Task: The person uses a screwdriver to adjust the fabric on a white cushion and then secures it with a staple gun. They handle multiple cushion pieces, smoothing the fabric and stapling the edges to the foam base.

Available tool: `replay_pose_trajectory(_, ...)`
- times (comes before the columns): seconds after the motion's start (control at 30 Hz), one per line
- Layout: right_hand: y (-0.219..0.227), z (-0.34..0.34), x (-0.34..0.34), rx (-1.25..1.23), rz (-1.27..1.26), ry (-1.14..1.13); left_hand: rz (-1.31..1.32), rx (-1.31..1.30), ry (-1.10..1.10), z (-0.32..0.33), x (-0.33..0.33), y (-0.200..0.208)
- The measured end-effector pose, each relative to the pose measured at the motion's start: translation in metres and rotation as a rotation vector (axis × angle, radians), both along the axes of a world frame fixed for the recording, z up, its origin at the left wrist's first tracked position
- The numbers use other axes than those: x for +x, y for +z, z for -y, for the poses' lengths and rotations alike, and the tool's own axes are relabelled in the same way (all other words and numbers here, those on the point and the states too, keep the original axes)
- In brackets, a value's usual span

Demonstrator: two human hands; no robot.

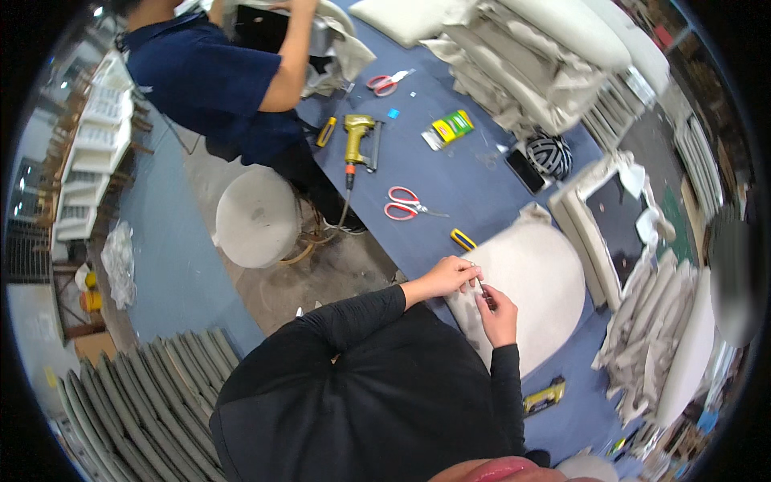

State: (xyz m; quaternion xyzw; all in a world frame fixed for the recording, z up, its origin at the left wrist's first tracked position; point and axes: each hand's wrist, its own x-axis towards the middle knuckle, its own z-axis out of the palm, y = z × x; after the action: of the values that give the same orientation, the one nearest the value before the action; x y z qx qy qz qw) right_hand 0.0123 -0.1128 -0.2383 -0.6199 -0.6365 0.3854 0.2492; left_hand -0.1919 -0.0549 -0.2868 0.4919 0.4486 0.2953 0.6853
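Observation:
A light beige padded seat cushion [540,277] with a rounded far side lies on the blue table in front of me. Over its near left corner, my left hand [450,277] is closed with fingertips pinched together. Just right of it, my right hand [499,315] is also closed, its fingertips almost meeting the left ones. Something thin and small shows between the two hands, too small to name. A yellow-and-black handled tool [463,239] lies beside the cushion, close to my left hand. Red-handled scissors [405,204] rest farther left.
A yellow staple gun [356,140] with a hose lies farther off, near a co-worker [217,72] handling a covered piece. Fabric-covered cushions [522,68] are piled at the back. A round stool [257,217] stands left of the table. Another yellow stapler [544,396] lies right of me.

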Motion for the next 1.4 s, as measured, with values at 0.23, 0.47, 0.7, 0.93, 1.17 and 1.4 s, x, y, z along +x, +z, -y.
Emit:
replay_pose_trajectory(0.23, -0.067, 0.013, 0.066, -0.203, 0.495, -0.166, 0.152, -0.380, 0.523, -0.046, -0.072, -0.055)
replay_pose_trajectory(0.47, -0.094, 0.055, 0.051, -0.466, 0.622, -0.250, 0.155, -0.467, 0.599, -0.086, -0.104, -0.089)
replay_pose_trajectory(0.7, -0.106, 0.059, 0.057, -0.429, 0.606, -0.282, -0.050, -0.372, 0.598, -0.134, -0.065, -0.080)
replay_pose_trajectory(0.93, -0.109, 0.062, 0.060, -0.379, 0.590, -0.274, -0.650, 0.263, 0.513, -0.124, -0.039, -0.071)
replay_pose_trajectory(1.17, -0.109, 0.059, 0.057, -0.383, 0.628, -0.268, -0.785, 0.207, 0.352, -0.012, -0.072, -0.074)
replay_pose_trajectory(1.4, -0.116, 0.061, 0.053, -0.405, 0.668, -0.263, -0.896, -0.023, 0.417, 0.073, -0.146, -0.074)
